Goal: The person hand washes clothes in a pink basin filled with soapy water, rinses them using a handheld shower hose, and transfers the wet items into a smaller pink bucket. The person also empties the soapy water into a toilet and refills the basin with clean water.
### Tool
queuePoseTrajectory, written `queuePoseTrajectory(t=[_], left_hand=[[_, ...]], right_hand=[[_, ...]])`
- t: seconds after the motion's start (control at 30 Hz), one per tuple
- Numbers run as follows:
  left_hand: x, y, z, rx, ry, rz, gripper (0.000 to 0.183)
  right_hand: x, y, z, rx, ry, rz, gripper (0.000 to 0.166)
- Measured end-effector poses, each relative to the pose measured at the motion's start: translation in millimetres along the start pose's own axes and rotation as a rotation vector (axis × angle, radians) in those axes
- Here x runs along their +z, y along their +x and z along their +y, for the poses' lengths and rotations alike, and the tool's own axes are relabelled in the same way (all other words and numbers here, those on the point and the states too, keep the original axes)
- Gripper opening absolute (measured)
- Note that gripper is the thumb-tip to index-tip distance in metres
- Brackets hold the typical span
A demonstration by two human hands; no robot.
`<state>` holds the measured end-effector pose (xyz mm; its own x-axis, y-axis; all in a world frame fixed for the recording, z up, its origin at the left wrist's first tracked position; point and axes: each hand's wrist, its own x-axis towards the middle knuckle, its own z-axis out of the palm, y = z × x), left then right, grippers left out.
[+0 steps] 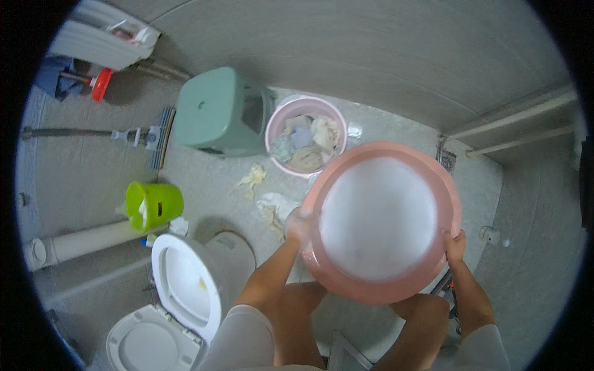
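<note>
A large pink plastic basin [366,294] is held before my knees, its inside covered with white suds [380,218]. My left hand [300,226] grips the left rim and has foam on it. On the right side, my right hand [455,246] clasps the rim, fingers over the edge. Just beyond the basin stands a smaller pale pink tub [341,113] holding several wet-looking cloth items [306,139]. Left of the basin, a white cloth [277,204] and a pale yellow cloth [254,177] lie on the tiled floor.
A green plastic stool [209,106] stands beside the tub. To the left are a squeeze mop [160,138], a red plunger [102,85], a lime-green bin [162,206] and a toilet [185,278] with its lid raised. A floor drain [446,161] and wall pipes [515,116] are at right.
</note>
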<state>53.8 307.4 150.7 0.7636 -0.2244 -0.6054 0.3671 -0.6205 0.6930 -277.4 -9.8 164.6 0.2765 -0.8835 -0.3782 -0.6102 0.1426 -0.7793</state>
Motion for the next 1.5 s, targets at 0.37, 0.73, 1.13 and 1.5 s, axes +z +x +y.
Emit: queuePoseTrajectory(t=[0.37,0.73,1.13,1.5], left_hand=[[-159,-182,24,-0.095,0.645,0.301,0.035],[-202,-316,-54,-0.336,0.065,0.308,0.039],[-172,-374,-163,-0.427,-0.855,0.624,0.031],[-212,-371,-119,-0.535,-1.152,0.725,0.031]], right_hand=[[12,-115,-280,-0.237,0.053,-0.257,0.024],[133,-179,-451,-0.517,-0.208,-0.776,0.015],[248,-273,-495,-0.636,-0.242,-1.219,0.017],[278,-307,-507,-0.671,-0.314,-1.122,0.016]])
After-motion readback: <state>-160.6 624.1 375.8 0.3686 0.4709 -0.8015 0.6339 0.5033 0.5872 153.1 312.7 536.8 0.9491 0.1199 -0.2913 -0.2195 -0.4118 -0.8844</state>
